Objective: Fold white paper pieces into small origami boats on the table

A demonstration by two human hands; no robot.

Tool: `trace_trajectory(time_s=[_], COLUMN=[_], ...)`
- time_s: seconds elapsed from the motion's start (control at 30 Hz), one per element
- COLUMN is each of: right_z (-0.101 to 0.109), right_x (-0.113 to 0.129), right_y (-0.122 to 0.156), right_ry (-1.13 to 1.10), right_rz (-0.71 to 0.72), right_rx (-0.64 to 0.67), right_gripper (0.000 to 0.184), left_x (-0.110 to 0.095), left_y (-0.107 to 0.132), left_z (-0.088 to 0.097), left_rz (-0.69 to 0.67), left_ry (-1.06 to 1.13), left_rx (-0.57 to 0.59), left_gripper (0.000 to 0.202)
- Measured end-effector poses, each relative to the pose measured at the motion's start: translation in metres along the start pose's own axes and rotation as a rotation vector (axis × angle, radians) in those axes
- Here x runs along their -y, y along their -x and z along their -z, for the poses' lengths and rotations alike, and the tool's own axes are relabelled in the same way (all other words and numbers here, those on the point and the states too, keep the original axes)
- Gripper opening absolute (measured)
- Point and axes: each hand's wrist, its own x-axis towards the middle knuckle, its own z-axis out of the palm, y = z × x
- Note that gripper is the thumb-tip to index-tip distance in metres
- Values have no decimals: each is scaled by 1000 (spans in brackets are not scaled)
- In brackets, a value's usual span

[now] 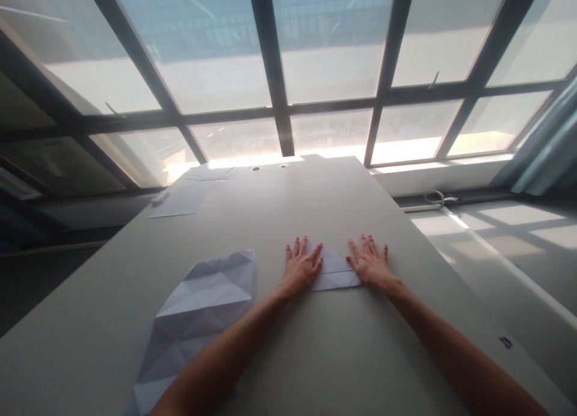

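A small folded piece of white paper (334,270) lies on the grey table (315,205) in front of me. My left hand (301,266) rests flat on its left side, fingers spread. On the paper's right side my right hand (369,263) presses down the same way, fingers stretched out. Neither hand grips anything.
A large creased sheet of paper (198,311) lies to the left of my left arm. More flat sheets (187,198) sit at the table's far left corner. Two round holes (256,168) mark the far edge. Large windows stand behind; a sill with a cable (435,198) runs at right.
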Motion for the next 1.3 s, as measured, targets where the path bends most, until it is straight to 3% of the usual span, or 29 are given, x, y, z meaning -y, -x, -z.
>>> trace_trajectory(time_s=[0.23,0.37,0.47,0.57,0.7,0.87,1.0,1.13,1.3], right_z=[1,3,4,4,3,3,9,9,2], right_x=[-3,6,14,15,6,-3,11,34,42], right_y=[-5,-6,-4,-3,-3,-7,-7,3,7], right_ry=[-35,-84,-66,-62,-66,-132,-280,-325,-284], right_rz=[-67,55,131,98,33,-45,119,384,429], right_rx=[-198,-173,-111,-63,-62,-229,-361,-246,-60], right_gripper=[51,52,53,52,50,50,46,48,53], left_x=[7,6,5,4,5,7,5,-2,-5], left_y=[-3,-3,-3,-2,-1,-1,-2,-3,-3], left_z=[3,2,2,3,3,5,8,14,22], left_rz=[36,59,-49,-169,-169,-189,-320,-472,-492], left_ry=[7,-21,-39,-17,-9,-8,36,146,316], left_rx=[0,-45,-56,17,44,45,66,66,62], left_gripper=[51,52,50,54,66,67,62,54,41])
